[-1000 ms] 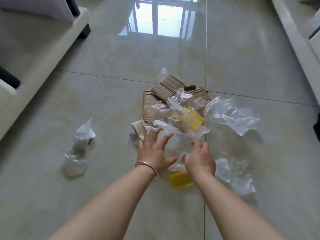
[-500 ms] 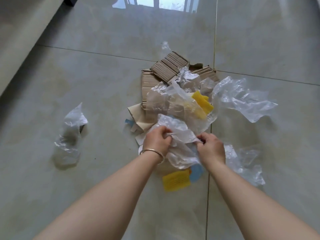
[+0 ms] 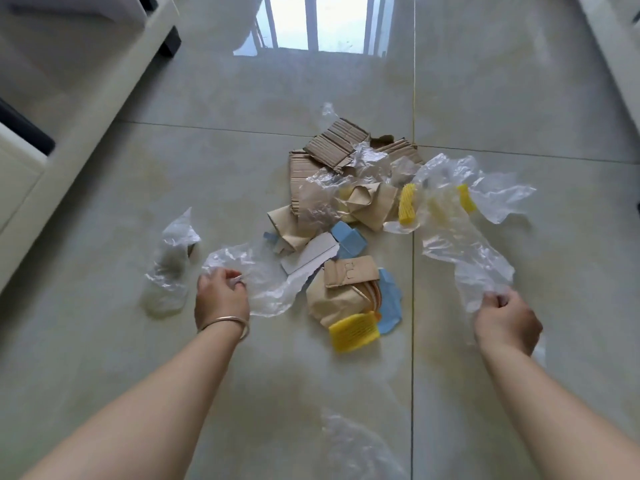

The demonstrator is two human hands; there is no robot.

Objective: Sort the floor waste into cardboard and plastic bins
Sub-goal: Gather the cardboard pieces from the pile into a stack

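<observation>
A heap of waste lies on the tiled floor: corrugated cardboard pieces (image 3: 337, 145), brown paper (image 3: 367, 200), blue scraps (image 3: 348, 237), yellow foam netting (image 3: 353, 331) and clear plastic film. My left hand (image 3: 221, 297) is closed on a clear plastic sheet (image 3: 263, 277) at the heap's left edge. My right hand (image 3: 507, 320) grips a long clear plastic bag (image 3: 464, 237) lifted to the right of the heap, with yellow netting (image 3: 407, 204) showing through or beside it. No bins are in view.
Another crumpled clear bag (image 3: 171, 261) lies alone on the floor to the left. More film (image 3: 356, 445) lies near my feet. White furniture (image 3: 83, 98) runs along the left side, a white edge (image 3: 616, 46) along the right.
My hands, close together on plastic at the heap's middle before, have pulled apart, each carrying a separate clear sheet outward. The brown paper, blue scraps and yellow netting underneath are uncovered.
</observation>
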